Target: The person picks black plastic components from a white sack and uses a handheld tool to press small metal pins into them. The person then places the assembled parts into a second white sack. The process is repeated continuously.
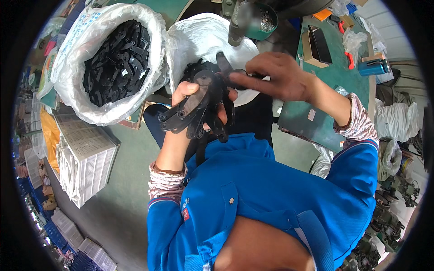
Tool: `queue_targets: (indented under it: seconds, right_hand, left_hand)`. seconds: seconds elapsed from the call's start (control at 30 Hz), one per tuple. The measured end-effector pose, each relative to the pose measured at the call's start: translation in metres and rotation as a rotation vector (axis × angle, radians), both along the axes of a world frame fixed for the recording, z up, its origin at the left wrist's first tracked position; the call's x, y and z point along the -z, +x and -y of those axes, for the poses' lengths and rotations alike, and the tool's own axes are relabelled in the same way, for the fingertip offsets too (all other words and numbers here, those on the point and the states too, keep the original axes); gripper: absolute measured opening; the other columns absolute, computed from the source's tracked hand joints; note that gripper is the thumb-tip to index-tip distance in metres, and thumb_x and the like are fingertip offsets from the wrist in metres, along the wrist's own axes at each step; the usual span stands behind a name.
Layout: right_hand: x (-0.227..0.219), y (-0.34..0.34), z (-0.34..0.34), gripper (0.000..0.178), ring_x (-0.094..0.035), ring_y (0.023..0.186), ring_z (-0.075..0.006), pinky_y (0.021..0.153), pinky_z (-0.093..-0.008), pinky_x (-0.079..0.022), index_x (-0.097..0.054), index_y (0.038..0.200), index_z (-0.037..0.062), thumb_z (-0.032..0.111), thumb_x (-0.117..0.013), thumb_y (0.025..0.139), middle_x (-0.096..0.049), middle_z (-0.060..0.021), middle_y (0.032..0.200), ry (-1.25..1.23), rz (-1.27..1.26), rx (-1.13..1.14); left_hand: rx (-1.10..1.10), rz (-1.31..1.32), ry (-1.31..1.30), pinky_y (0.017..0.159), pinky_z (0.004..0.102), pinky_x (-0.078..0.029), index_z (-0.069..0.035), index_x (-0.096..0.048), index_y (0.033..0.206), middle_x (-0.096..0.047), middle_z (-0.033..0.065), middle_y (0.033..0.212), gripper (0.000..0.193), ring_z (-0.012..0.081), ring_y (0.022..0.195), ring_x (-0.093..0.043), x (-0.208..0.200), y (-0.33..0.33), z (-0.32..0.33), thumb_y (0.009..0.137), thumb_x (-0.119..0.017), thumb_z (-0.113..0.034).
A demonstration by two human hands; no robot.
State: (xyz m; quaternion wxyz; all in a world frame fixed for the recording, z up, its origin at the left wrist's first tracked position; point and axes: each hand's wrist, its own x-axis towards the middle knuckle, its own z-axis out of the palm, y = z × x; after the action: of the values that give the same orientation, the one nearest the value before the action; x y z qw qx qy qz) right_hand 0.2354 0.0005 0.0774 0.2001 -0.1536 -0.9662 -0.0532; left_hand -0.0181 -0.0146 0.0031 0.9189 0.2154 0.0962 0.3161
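Note:
My left hand [184,92] is closed round a bunch of flat black plastic parts [192,108], long pieces with rounded ends and small holes. My right hand [275,77] is closed, thumb and fingers pinched at a single black part [224,64] beside the bunch. Blur there hides some of the fingertips. Just beyond both hands stands an open white sack [199,31], with more black parts in it partly hidden behind the bunch. To its left is another white sack lined with clear plastic [68,67], filled with loose black parts [120,67].
A machine part [236,27] and a green container of small metal bits [267,22] stand beyond the right hand. On the green table [325,86] at right are a phone propped on a box [320,44] and a blue bottle [373,67]. White crates [92,158] stand at left.

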Motion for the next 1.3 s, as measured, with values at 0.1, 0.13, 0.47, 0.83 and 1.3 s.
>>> queue_targets:
  seconds: [0.1,0.13,0.47,0.83,1.3]
  right_hand:
    - [0.006,0.002,0.000,0.052,-0.063,0.085,-0.0212,0.066,-0.0293,-0.053,-0.055,0.126,0.0155,0.002,-0.066,0.078,-0.057,-0.0074,0.109,-0.134,-0.190,0.202]
    - [0.003,0.001,-0.006,0.042,-0.065,0.087,-0.0198,0.067,-0.0281,-0.055,-0.060,0.121,0.0152,0.004,-0.067,0.081,-0.060,-0.0090,0.110,-0.182,-0.320,0.232]
    - [-0.072,-0.006,-0.074,0.029,-0.057,0.046,-0.0114,0.043,-0.0214,-0.044,-0.053,0.120,-0.0044,0.011,-0.051,0.095,-0.066,-0.0106,0.075,-1.318,-0.983,0.526]
    - [-0.021,-0.012,-0.048,0.032,-0.067,0.080,-0.0126,0.062,-0.0224,-0.052,-0.057,0.117,0.0040,0.029,-0.054,0.096,-0.066,-0.0062,0.093,-1.287,-0.917,0.596]
    - [0.041,-0.040,-0.007,0.036,-0.063,0.059,-0.0124,0.055,-0.0231,-0.052,-0.052,0.126,0.0018,0.023,-0.049,0.097,-0.064,-0.0086,0.081,-1.428,-0.646,0.542]
  left_hand:
    - [-0.112,-0.046,0.001,0.041,0.0297,-0.052,0.010,-0.042,0.128,-0.058,0.0306,0.109,0.077,0.0296,0.064,-0.066,-0.008,0.004,0.002,0.074,-0.057,-0.042]
    - [-0.149,-0.065,0.008,0.041,0.0304,-0.051,0.008,-0.042,0.129,-0.056,0.0304,0.114,0.076,0.0309,0.071,-0.067,-0.009,0.004,0.001,0.074,-0.059,-0.041]
    - [-0.410,0.074,-0.063,0.071,0.0435,-0.052,-0.003,-0.035,0.139,-0.039,0.0315,0.137,0.060,0.0375,0.111,-0.057,0.013,0.005,-0.021,0.087,-0.054,-0.026]
    - [-0.486,0.101,-0.073,0.068,0.0364,-0.051,0.004,-0.040,0.133,-0.042,0.0282,0.135,0.062,0.0323,0.102,-0.061,0.006,0.008,-0.031,0.081,-0.057,-0.027]
    - [-0.408,-0.234,0.165,0.076,0.0345,-0.056,-0.001,-0.031,0.142,-0.043,0.0255,0.138,0.079,0.0284,0.096,-0.064,-0.003,0.013,-0.025,0.075,-0.055,-0.036]
